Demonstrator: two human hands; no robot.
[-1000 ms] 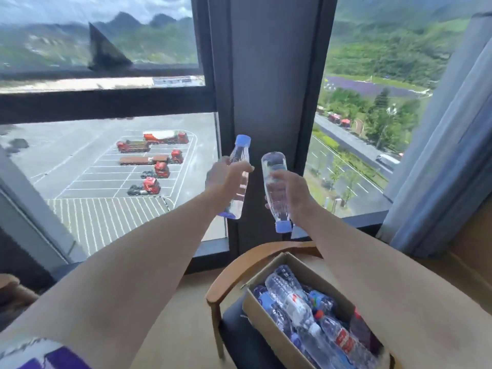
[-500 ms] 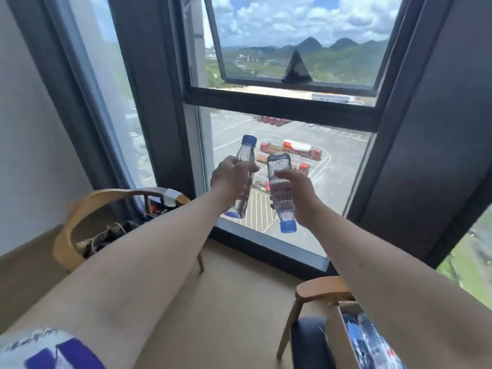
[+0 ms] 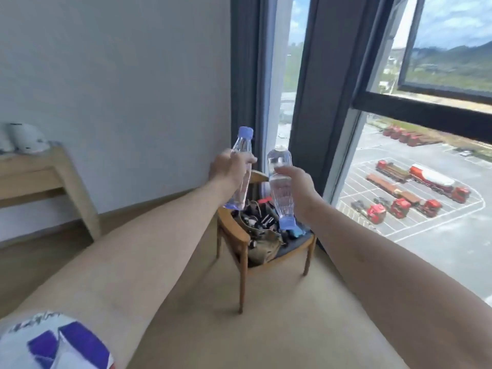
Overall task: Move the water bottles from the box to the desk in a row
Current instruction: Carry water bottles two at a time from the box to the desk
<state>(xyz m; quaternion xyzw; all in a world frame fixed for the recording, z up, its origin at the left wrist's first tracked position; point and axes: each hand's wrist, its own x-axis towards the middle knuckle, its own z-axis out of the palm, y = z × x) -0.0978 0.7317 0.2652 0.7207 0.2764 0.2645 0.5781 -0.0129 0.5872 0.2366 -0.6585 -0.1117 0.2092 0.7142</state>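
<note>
— How many bottles, left to right?
— Two. The left hand [image 3: 231, 169] grips a clear plastic water bottle with its blue cap up [image 3: 241, 170]; the right hand [image 3: 298, 187] grips a second clear bottle, blue cap down [image 3: 281, 189]. Both are in the air, above a wooden chair [image 3: 241, 237].
— What's on the chair?
— Dark clutter, perhaps a bag; it's blurred. A pale wooden counter [image 3: 32, 179] is cut off at the left.
</note>
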